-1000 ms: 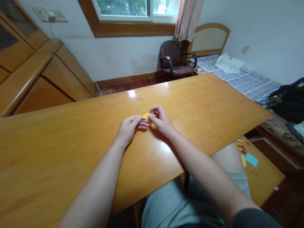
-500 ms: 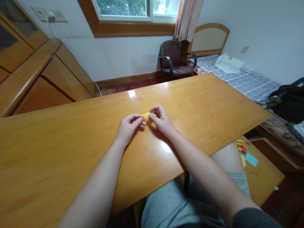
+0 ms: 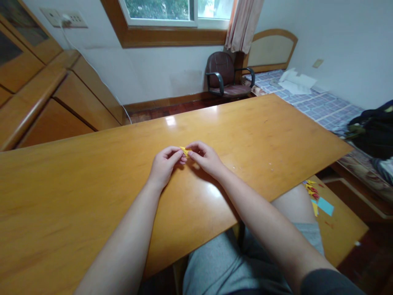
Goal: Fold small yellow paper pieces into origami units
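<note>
A small piece of folded yellow paper (image 3: 184, 151) is pinched between my two hands, just above the wooden table (image 3: 101, 184). My left hand (image 3: 166, 164) grips its left end between thumb and fingers. From the other side, my right hand (image 3: 207, 157) closes its thumb and forefinger on the right end. Fingers cover much of the paper, so its full shape is hidden.
On a lower wooden surface (image 3: 340, 233) to the right lie several yellow and red folded papers (image 3: 311, 190) and a light blue paper sheet (image 3: 325, 206). Beyond the table stand an office chair (image 3: 224, 73) and a bed (image 3: 325, 108) with a black bag (image 3: 373, 131).
My right hand has shifted left, closer to my left hand. Less of the yellow paper shows between the fingers, and it now slants downward to the right. My left hand has barely moved.
</note>
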`<act>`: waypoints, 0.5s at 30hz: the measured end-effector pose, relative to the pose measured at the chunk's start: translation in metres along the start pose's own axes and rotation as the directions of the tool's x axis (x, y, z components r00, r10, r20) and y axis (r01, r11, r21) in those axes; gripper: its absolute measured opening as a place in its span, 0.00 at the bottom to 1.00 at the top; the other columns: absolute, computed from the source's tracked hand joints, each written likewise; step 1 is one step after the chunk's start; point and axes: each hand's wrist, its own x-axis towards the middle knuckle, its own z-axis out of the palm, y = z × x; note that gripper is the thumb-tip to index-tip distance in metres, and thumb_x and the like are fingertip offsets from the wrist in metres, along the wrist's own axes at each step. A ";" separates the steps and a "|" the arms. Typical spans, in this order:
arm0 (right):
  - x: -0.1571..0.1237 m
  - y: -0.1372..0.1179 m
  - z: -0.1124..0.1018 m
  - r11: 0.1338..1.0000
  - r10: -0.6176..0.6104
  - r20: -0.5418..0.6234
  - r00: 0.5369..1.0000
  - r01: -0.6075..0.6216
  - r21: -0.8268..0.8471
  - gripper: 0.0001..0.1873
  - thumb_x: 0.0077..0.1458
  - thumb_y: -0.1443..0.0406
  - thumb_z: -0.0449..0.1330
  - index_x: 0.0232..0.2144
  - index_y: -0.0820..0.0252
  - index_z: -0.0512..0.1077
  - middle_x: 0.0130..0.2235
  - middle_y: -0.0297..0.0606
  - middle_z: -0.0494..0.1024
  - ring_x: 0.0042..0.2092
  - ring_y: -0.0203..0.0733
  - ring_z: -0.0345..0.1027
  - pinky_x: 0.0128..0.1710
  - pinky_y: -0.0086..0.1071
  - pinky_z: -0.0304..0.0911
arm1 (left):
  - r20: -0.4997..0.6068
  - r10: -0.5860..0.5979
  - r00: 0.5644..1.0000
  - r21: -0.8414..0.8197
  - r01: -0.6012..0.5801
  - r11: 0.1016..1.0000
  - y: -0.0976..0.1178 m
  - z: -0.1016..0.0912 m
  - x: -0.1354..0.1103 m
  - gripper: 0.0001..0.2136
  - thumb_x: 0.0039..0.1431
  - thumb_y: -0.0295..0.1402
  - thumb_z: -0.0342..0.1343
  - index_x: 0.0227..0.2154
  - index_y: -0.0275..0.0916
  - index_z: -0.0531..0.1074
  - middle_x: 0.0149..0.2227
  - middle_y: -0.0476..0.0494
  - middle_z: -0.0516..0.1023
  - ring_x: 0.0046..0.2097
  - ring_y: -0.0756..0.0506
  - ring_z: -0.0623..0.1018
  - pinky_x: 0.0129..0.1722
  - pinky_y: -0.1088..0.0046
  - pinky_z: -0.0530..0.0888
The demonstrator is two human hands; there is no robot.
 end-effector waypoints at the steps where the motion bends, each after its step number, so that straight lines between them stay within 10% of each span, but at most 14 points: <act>1: 0.000 0.000 0.000 1.000 -0.004 0.008 1.000 0.004 -0.008 0.11 0.56 0.60 0.60 0.40 0.59 0.74 0.33 0.33 0.74 0.35 0.36 0.67 0.38 0.31 0.62 | -0.004 0.001 1.000 0.001 -0.001 1.000 0.001 0.000 0.000 0.11 0.49 0.39 0.66 0.30 0.36 0.76 0.27 0.46 0.79 0.28 0.49 0.78 0.30 0.74 0.76; 15: -0.001 -0.001 0.000 1.000 -0.005 0.016 1.000 0.005 -0.015 0.11 0.57 0.59 0.61 0.40 0.58 0.75 0.35 0.34 0.77 0.34 0.36 0.68 0.37 0.31 0.63 | -0.044 -0.026 0.999 -0.023 0.025 0.999 0.002 0.002 0.000 0.14 0.48 0.40 0.67 0.32 0.36 0.75 0.26 0.48 0.78 0.27 0.49 0.77 0.29 0.74 0.75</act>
